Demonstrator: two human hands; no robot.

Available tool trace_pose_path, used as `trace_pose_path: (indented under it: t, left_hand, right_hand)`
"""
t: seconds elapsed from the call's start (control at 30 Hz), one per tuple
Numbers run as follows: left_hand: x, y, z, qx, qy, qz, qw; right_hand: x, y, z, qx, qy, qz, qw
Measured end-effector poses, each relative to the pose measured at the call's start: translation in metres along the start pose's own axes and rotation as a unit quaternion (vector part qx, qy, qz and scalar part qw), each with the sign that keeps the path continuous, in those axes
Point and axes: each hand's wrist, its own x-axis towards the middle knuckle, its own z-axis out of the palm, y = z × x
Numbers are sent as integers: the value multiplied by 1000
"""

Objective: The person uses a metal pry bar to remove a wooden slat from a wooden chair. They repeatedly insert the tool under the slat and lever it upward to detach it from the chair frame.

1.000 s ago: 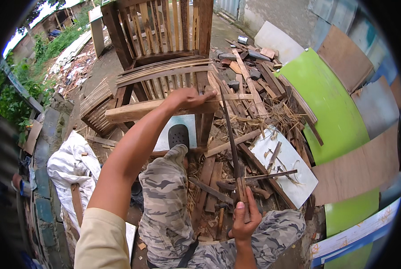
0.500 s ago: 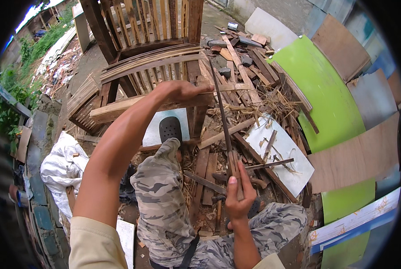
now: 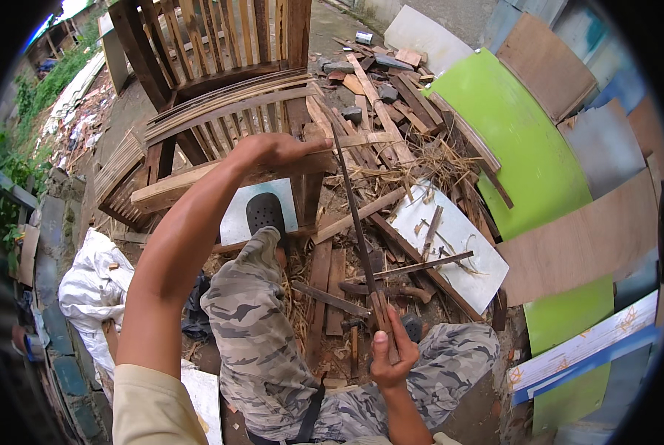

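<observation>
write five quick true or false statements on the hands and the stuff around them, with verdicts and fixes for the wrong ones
1. The right grip holds a long, narrow tool by its handle. True.
2. The left grip also holds that handle. False: the left grip is on a wooden beam.
3. A dark clog with holes shows below the beam. True.
4. The bright green sheet lies left of the scrap wood pile. False: the bright green sheet is on its right.
5. The trousers are plain. False: the trousers have a camouflage pattern.
</observation>
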Motion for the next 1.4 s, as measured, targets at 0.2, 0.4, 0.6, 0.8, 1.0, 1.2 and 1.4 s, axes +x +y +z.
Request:
trace_pose_path:
  t: [0.2, 0.4, 0.6, 0.8, 1.0, 1.2, 1.4]
  left_hand:
    - [10, -3, -5, -36, -56, 16, 998]
    - [4, -1, 3, -5, 13, -1, 1000]
    - [5, 7, -4, -35, -55, 46, 997]
    - [11, -11, 6, -15, 6, 12, 1000]
    - [14, -6, -5, -19, -56, 30, 998]
    - [-1, 4, -3, -1, -40, 1, 999]
    - [18, -1, -2, 19, 10, 3, 1000]
  right_hand:
    - [106, 9, 57, -10, 31, -97, 995]
    - [0, 0, 5, -19, 20, -85, 996]
    - [98, -12, 49, -20, 29, -64, 997]
    - [-1, 3, 6, -2, 3, -63, 998]
    - [99, -12, 50, -23, 20, -89, 996]
    - [5, -11, 2, -21, -4, -30, 999]
    - [122, -18, 49, 11, 21, -54, 998]
